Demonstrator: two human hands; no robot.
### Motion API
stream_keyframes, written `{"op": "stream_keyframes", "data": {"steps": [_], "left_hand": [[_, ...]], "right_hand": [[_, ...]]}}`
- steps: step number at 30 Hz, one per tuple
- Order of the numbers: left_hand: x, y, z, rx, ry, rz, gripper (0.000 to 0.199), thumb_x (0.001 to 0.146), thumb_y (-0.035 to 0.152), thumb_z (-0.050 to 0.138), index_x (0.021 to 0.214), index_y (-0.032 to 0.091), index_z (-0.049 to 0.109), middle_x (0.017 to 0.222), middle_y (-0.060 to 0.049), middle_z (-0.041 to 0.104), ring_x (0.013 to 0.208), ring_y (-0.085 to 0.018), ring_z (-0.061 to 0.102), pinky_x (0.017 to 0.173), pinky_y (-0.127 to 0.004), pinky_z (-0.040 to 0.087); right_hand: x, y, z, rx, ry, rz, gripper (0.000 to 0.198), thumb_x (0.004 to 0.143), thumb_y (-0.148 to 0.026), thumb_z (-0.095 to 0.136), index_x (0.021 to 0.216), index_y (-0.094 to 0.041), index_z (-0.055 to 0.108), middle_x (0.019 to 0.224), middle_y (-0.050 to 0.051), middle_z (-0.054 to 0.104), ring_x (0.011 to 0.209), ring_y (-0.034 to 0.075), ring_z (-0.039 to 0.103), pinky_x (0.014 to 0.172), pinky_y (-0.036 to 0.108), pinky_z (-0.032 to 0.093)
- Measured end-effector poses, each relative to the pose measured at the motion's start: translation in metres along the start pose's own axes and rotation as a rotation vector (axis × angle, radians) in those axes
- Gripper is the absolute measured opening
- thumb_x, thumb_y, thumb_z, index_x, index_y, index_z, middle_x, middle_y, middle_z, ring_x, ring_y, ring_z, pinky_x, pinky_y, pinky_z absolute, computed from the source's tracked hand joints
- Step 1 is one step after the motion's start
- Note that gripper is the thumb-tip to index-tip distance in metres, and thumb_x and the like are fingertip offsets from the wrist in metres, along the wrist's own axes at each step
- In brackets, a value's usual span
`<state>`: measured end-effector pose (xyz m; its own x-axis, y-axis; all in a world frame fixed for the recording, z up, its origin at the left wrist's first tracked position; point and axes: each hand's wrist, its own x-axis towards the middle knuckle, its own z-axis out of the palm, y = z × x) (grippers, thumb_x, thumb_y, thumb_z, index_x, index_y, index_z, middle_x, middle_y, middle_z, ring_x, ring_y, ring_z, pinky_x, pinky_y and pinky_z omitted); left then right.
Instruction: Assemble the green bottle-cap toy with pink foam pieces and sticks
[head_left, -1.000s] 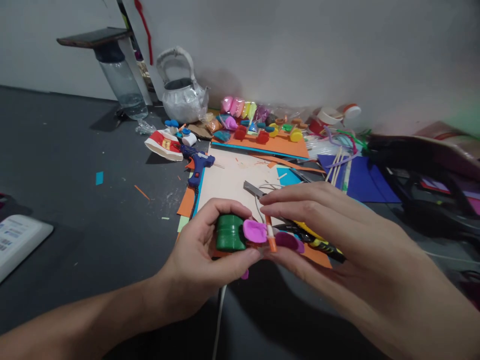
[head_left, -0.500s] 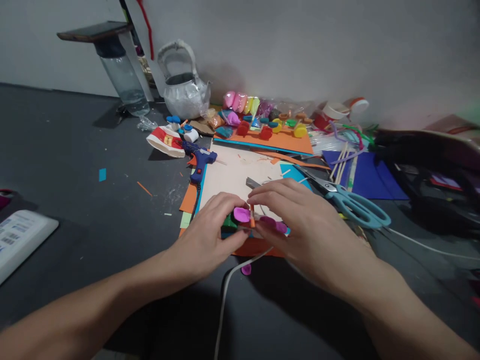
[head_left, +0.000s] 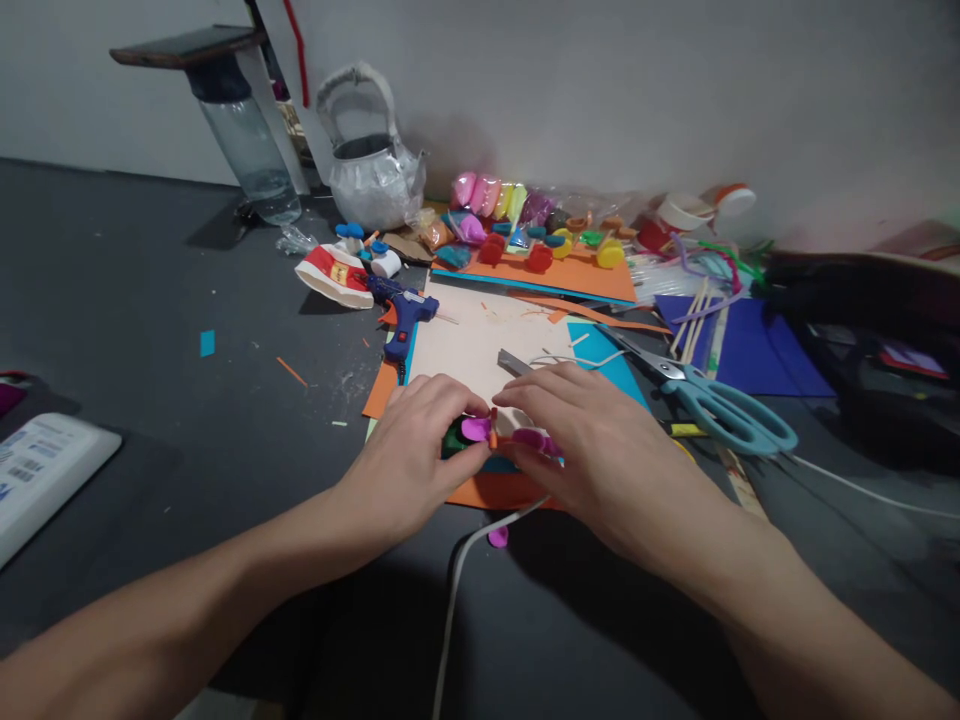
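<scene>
Our left hand (head_left: pixel 420 450) clamps the round green plastic cap (head_left: pixel 452 440) while our right hand (head_left: pixel 592 450) pinches magenta clay petals (head_left: pixel 529 438) beside it, near the teal-handled scissors (head_left: pixel 712 405).

White device (head_left: pixel 37 480) label, red-white packet (head_left: pixel 332 273) print — both unreadable.

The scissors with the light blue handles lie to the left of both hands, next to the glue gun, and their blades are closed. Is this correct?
Not quite. The head view shows the scissors on the right of the right hand, far from the blue glue gun, which lies beyond the left hand. The light blue handles and the closed blades are as you say.
</scene>
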<state>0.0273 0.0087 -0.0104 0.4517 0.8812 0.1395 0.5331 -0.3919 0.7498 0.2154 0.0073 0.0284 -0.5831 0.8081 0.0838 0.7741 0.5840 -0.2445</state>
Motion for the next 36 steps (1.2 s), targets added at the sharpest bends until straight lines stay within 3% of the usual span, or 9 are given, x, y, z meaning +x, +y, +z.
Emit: {"op": "stream_keyframes", "data": {"steps": [25,32,36], "left_hand": [[0.002,-0.004,-0.003,0.141,-0.042,0.033,0.006,0.089,0.018,0.058,0.091,0.019,0.063,0.097,-0.005,0.062,0.097,-0.022,0.055,0.086,-0.037,0.042],[0.003,0.004,-0.022,0.136,-0.118,-0.115,0.016,0.089,0.032,0.059,0.097,0.019,0.063,0.098,-0.004,0.064,0.092,-0.022,0.057,0.081,-0.036,0.042],[0.005,0.005,-0.030,0.185,-0.144,-0.185,0.017,0.089,0.034,0.054,0.085,0.020,0.062,0.086,-0.002,0.064,0.079,-0.020,0.056,0.069,-0.033,0.039]], "right_hand": [[0.000,-0.003,0.008,-0.007,0.022,-0.013,0.009,0.090,-0.014,0.057,0.093,-0.017,0.065,0.088,0.008,0.069,0.088,0.025,0.059,0.078,0.038,0.046],[0.001,-0.002,0.010,-0.012,0.022,-0.004,0.011,0.092,-0.017,0.056,0.097,-0.016,0.065,0.091,0.010,0.068,0.089,0.025,0.058,0.078,0.038,0.046],[0.001,-0.002,0.009,-0.007,0.025,0.009,0.010,0.091,-0.016,0.057,0.096,-0.017,0.065,0.090,0.009,0.068,0.090,0.025,0.058,0.078,0.038,0.046]]}}
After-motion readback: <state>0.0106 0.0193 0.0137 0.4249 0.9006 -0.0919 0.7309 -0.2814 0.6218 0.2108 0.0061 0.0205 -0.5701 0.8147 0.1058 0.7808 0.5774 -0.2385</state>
